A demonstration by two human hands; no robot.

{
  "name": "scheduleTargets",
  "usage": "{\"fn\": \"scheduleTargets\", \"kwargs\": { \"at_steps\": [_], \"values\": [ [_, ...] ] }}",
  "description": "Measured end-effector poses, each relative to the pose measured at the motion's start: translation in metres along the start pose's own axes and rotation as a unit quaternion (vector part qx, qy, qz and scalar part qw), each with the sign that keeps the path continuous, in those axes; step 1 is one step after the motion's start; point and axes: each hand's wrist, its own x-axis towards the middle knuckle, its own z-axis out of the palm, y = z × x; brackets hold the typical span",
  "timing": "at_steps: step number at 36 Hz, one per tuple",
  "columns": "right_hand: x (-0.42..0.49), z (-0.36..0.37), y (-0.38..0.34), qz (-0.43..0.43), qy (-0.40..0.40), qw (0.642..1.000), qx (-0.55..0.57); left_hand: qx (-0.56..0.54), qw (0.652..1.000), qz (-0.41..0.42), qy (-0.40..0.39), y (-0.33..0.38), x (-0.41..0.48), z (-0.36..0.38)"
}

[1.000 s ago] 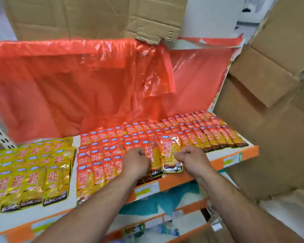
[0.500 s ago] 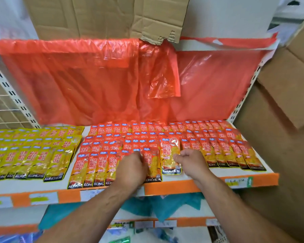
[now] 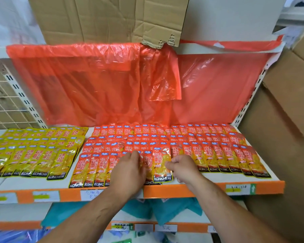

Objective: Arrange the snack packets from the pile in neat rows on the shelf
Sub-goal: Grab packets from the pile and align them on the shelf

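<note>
Cardboard (image 3: 104, 18): flattened brown sheets stand above the shelf, and more brown boxes (image 3: 288, 102) are stacked past its right end.
Red plastic sheet (image 3: 95, 85): hangs across the back of the shelf, creased, with a loose fold near the middle.
Shelf (image 3: 33, 183): white board with an orange front edge, seen from above and in front.
Red packets (image 3: 218, 151): flat, overlapping rows fill the shelf from the middle to the right end, from the back edge to the front edge; the front row shows "KONCHEW" on black bands.
Yellow packets (image 3: 33, 151): similar overlapping rows lie on the left part of the shelf, just beside the red ones.
Lower shelf (image 3: 182, 227): carries teal bags (image 3: 174, 211) under the front edge.
Left grip (image 3: 130, 172): bare hand, palm down on the front row of red packets near the middle of the front edge; fingers bend over the packets, tips hidden, so I cannot tell whether they pinch anything.
Right grip (image 3: 184, 169): bare hand just right of the left one, fingers curled, with the thumb and fingertips closed on the right edge of the front packet.
Front packet (image 3: 162, 163): red, lies on top of the row between the two hands, slightly tilted, with its bottom band at the front edge.
Price labels (image 3: 237, 188): small paper tags on the orange strip; writing too blurred to read.
</note>
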Motion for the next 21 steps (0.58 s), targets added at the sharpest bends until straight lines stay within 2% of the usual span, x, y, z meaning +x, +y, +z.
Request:
{"fn": "scheduleTargets", "kwargs": {
  "at_steps": [5, 10, 21],
  "values": [
    [0.005, 0.014, 0.004, -0.027, 0.031, 0.99, -0.136, 0.057, 0.995, 0.062, 0.058, -0.016, -0.001, 0.012],
    [-0.004, 0.017, -0.006, -0.044, 0.066, 0.968, -0.238, 0.057, 0.996, 0.06, 0.024, -0.015, -0.006, 0.008],
    [-0.005, 0.019, -0.007, -0.041, 0.095, 0.937, -0.333, 0.054, 0.997, 0.05, -0.029, -0.016, -0.012, 0.002]
  ]
}}
